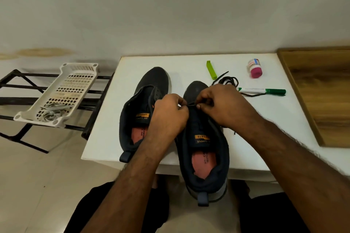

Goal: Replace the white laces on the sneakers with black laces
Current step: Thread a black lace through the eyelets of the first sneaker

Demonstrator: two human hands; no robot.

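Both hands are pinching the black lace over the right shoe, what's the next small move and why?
Probably pull the black lace snug across the right shoe: the left hand and right hand both pinch it over the eyelets, and a loose end trails beside the shoe.

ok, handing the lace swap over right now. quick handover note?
Left hand and right hand: each holds a pinch grip on the thin black lace over the right dark sneaker.
Left dark sneaker beside it on the white table: eyelets bare.
Second coiled black lace lies by the green marker.
White laces lie in the white slotted plastic tray.
Done: white laces out.
Left: finish lacing the right sneaker, then lace the left.
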